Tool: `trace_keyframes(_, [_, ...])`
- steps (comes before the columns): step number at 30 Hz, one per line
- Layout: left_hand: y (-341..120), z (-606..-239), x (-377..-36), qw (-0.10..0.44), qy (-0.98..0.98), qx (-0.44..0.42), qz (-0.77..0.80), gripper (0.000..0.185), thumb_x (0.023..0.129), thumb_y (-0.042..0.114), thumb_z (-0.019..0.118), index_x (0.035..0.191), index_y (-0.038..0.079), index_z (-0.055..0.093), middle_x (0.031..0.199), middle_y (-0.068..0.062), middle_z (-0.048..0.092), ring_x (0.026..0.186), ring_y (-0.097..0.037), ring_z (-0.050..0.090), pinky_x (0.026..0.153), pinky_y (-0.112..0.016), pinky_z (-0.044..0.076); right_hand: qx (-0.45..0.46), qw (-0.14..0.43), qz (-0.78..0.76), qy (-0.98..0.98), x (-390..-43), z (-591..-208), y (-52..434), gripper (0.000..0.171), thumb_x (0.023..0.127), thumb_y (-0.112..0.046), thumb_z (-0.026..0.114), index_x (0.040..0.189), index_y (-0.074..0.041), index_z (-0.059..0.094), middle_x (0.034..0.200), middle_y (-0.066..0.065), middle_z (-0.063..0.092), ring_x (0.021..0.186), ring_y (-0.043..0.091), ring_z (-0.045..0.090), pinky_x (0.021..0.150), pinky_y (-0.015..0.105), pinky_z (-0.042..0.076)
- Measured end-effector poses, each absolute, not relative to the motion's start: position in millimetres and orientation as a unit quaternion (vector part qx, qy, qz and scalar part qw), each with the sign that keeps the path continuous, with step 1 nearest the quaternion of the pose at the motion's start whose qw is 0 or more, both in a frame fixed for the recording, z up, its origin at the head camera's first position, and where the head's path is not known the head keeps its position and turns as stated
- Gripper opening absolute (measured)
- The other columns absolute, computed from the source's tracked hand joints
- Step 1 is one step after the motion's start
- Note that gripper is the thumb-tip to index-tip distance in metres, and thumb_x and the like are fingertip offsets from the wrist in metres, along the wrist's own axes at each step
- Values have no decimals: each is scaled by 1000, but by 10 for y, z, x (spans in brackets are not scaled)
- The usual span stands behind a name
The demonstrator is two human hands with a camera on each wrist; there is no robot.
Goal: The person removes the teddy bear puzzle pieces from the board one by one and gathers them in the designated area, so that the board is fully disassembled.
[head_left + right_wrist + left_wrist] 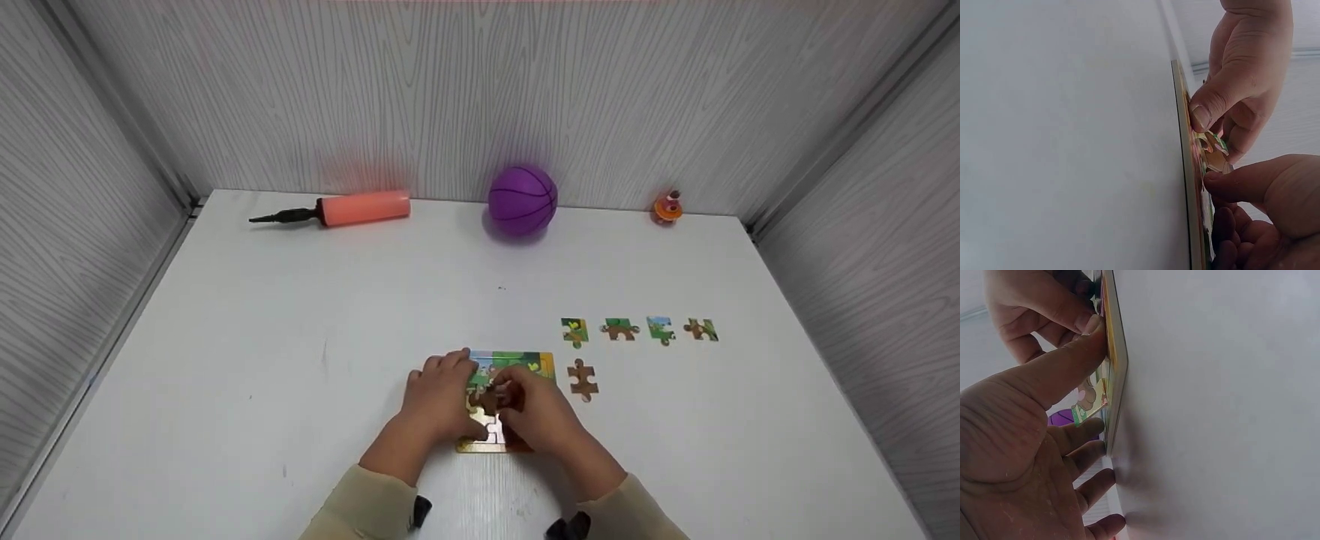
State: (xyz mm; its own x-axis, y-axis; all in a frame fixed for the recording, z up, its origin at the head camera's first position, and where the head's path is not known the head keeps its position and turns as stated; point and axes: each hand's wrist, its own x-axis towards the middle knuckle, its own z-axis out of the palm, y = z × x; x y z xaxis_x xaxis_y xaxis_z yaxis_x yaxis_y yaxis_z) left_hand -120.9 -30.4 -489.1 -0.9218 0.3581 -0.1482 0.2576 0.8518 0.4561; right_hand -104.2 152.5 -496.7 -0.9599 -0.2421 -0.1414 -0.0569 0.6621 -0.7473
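Observation:
A colourful puzzle board (pixel 517 365) lies flat near the table's front edge, partly filled. My left hand (pixel 441 396) rests on its left side, and the straight thumb (pixel 1086 349) presses on the board's rim (pixel 1120 365). My right hand (pixel 538 414) is curled over the middle of the board. It pinches a brown and green puzzle piece (pixel 491 401), which stands tilted up off the board (pixel 1216 154). My right thumb (pixel 1241 181) touches the piece's lower edge. Seen from the left wrist, the tilted piece (pixel 1090 400) is just beyond my left thumb.
Several loose puzzle pieces lie right of the board: a row (pixel 619 328) further back and one brown piece (pixel 582 379) beside the board. At the back wall lie an orange pump (pixel 352 208), a purple ball (pixel 523 201) and a small orange toy (pixel 667 208).

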Motion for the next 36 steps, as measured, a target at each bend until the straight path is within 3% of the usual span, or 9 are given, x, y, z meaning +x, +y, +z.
trace_keyframes(15, [-300, -4914, -1209, 115, 957, 159, 212, 97, 58, 53, 86, 139, 15, 47, 151, -3, 34, 134, -30, 32, 98, -53, 32, -93, 93, -400, 907, -1043, -4971, 1548, 24, 85, -9, 67, 105, -22, 61, 78, -5, 57, 70, 12, 54, 61, 29, 47])
trace_keyframes(24, [-304, -4932, -1213, 112, 957, 159, 213, 98, 58, 55, 85, 140, 17, 46, 152, -2, 33, 134, -30, 32, 98, -52, 32, -94, 87, -435, 891, -1034, -4918, 1675, 26, 85, -6, 68, 103, -23, 59, 80, -3, 58, 70, 14, 55, 61, 30, 48])
trace_keyframes(36, [-314, -4915, -1207, 108, 957, 157, 220, 100, 55, 54, 87, 139, 15, 48, 150, -3, 35, 132, -30, 34, 95, -50, 33, -40, 50, -442, 895, -1123, -4734, 2245, 28, 82, -5, 73, 104, -21, 63, 82, 1, 58, 71, 19, 51, 57, 27, 44])
